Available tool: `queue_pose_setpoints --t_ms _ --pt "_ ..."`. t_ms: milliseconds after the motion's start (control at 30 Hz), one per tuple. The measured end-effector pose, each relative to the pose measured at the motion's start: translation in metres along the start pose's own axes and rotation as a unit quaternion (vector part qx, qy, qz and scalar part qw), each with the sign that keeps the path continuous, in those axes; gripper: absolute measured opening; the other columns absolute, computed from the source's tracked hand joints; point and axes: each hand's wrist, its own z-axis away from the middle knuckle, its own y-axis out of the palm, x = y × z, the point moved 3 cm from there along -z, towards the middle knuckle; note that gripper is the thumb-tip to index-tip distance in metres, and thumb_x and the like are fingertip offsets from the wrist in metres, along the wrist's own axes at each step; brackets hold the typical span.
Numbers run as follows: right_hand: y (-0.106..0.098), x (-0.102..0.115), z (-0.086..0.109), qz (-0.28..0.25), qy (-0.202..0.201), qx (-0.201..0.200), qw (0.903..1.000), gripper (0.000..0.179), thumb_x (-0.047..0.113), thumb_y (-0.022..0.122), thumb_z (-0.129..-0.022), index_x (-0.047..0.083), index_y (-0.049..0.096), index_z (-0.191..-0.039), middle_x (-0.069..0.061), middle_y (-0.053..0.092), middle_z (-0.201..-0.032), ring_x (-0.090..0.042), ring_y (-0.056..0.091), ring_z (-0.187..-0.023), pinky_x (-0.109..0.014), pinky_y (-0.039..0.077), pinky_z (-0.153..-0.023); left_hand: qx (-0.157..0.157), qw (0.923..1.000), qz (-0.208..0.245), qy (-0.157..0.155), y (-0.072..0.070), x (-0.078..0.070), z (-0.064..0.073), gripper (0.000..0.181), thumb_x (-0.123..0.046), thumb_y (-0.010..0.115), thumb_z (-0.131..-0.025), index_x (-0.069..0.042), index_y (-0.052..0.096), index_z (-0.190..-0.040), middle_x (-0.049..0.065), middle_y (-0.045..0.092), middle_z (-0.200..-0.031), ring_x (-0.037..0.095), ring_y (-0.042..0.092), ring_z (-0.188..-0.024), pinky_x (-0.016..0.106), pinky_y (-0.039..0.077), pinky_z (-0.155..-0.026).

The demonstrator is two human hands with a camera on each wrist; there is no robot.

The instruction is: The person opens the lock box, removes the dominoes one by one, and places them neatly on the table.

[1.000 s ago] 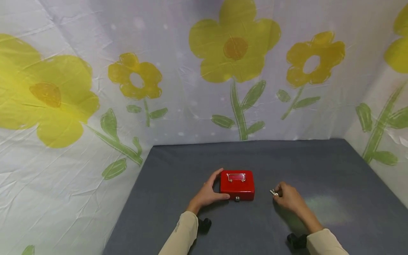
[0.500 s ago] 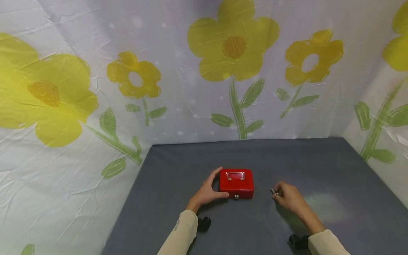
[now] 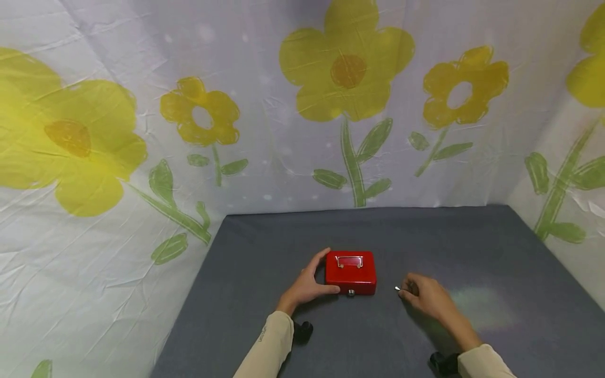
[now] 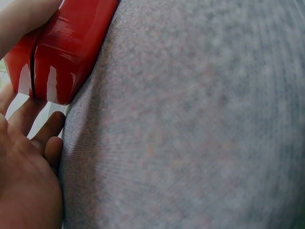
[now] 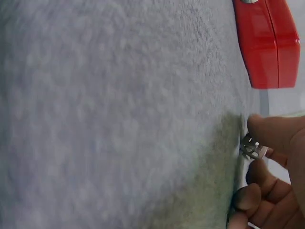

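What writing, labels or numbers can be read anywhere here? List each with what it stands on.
Left sleeve: a small line of dark print near the cuff, too small to read.
Red box: no readable text; the lid shows only a metal handle.
Keys in the right hand: no legible marking.
Flower backdrop: pictures only, no words.

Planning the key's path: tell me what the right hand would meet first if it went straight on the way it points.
Probably the small red metal cash box: the right hand, pinching a small silver key, points left across bare grey tabletop toward it.
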Motion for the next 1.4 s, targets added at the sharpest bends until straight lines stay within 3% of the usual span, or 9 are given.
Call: queue_pose_setpoints --t_ms 67,200,367,533,700,867,1000,1167,1400 --pt "0.0 0.0 0.0 -0.015 0.007 0.003 0.9999 0.013 0.018 0.077 -0.091 0.019 0.064 -0.087 0.008 0.057 -0.07 -0.003 0.043 -0.057 -0.025 0.036 -0.053 0.0 1.0 0.001 0.0 0.0 0.001 0.0 0.098 -0.043 0.085 -0.078 -0.044 0.028 -0.157 -0.006 0.035 -0.165 0.025 0.029 -0.154 0.07 0.002 -0.121" --pt "0.0 0.002 -0.001 -0.06 0.005 -0.031 0.9977 0.008 0.019 0.078 -0.09 0.019 0.071 -0.086 0.004 0.061 -0.08 -0.002 0.05 -0.066 -0.025 0.042 -0.059 0.0 1.0 0.007 0.002 0.001 0.001 0.001 0.098 -0.043 0.085 -0.078 -0.044 0.028 -0.158 -0.006 0.036 -0.164 0.025 0.029 -0.154 0.071 0.002 -0.12" --pt "-0.003 0.01 -0.004 -0.154 -0.038 -0.114 0.9806 0.004 0.015 0.074 -0.094 0.011 0.073 -0.092 -0.003 0.07 -0.086 -0.011 0.065 -0.069 -0.025 0.049 -0.059 -0.001 1.0 0.006 -0.001 0.0 0.001 0.0 0.097 -0.042 0.085 -0.078 -0.046 0.028 -0.157 -0.005 0.034 -0.165 0.025 0.027 -0.155 0.07 0.001 -0.121" --pt "-0.002 0.022 -0.008 -0.129 -0.084 -0.169 0.9735 0.002 0.011 0.069 -0.097 0.009 0.068 -0.097 -0.001 0.067 -0.07 -0.001 0.052 -0.056 -0.023 0.041 -0.051 -0.003 0.9999 0.012 -0.009 -0.002 -0.001 -0.001 0.097 -0.043 0.086 -0.077 -0.044 0.03 -0.157 -0.005 0.034 -0.166 0.026 0.028 -0.154 0.069 0.012 -0.12" --pt "0.008 0.03 -0.011 -0.122 -0.059 -0.143 0.9804 0.007 0.009 0.064 -0.1 0.006 0.068 -0.105 -0.004 0.067 -0.075 0.002 0.042 -0.06 -0.023 0.038 -0.054 -0.001 0.9998 0.016 -0.008 -0.002 0.0 -0.003 0.099 -0.043 0.087 -0.077 -0.041 0.03 -0.158 -0.005 0.035 -0.165 0.027 0.031 -0.152 0.067 0.027 -0.117" --pt "0.019 0.039 -0.012 -0.149 -0.035 -0.076 0.9854 0.016 0.007 0.059 -0.102 0.003 0.069 -0.114 -0.005 0.072 -0.088 -0.002 0.054 -0.069 -0.025 0.047 -0.062 -0.004 0.9997 0.026 -0.001 -0.001 0.001 -0.004 0.102 -0.042 0.088 -0.076 -0.036 0.03 -0.159 -0.006 0.038 -0.162 0.024 0.033 -0.151 0.066 0.025 -0.119" --pt "0.026 0.044 -0.012 -0.182 -0.008 -0.049 0.982 0.011 0.008 0.066 -0.098 0.005 0.071 -0.108 -0.004 0.076 -0.086 -0.004 0.063 -0.066 -0.024 0.051 -0.061 -0.012 0.9994 0.033 -0.001 -0.003 0.002 -0.006 0.102 -0.039 0.089 -0.077 -0.035 0.03 -0.16 -0.004 0.042 -0.159 0.024 0.037 -0.147 0.066 0.026 -0.118" --pt "0.031 0.046 -0.013 -0.185 -0.003 -0.05 0.9815 0.004 0.011 0.075 -0.092 0.011 0.071 -0.093 -0.003 0.077 -0.08 -0.007 0.066 -0.061 -0.023 0.049 -0.055 -0.017 0.9995 0.028 -0.006 -0.005 0.001 -0.009 0.099 -0.037 0.088 -0.078 -0.037 0.031 -0.159 -0.002 0.044 -0.158 0.025 0.039 -0.146 0.065 0.027 -0.118" --pt "0.039 0.057 -0.013 -0.125 -0.039 -0.082 0.988 0.011 0.014 0.085 -0.082 0.022 0.078 -0.082 0.012 0.069 -0.074 0.003 0.05 -0.062 -0.021 0.043 -0.058 -0.017 0.9997 0.019 -0.004 -0.005 0.0 -0.011 0.1 -0.037 0.088 -0.078 -0.035 0.03 -0.159 -0.001 0.043 -0.159 0.026 0.039 -0.146 0.065 0.027 -0.118"
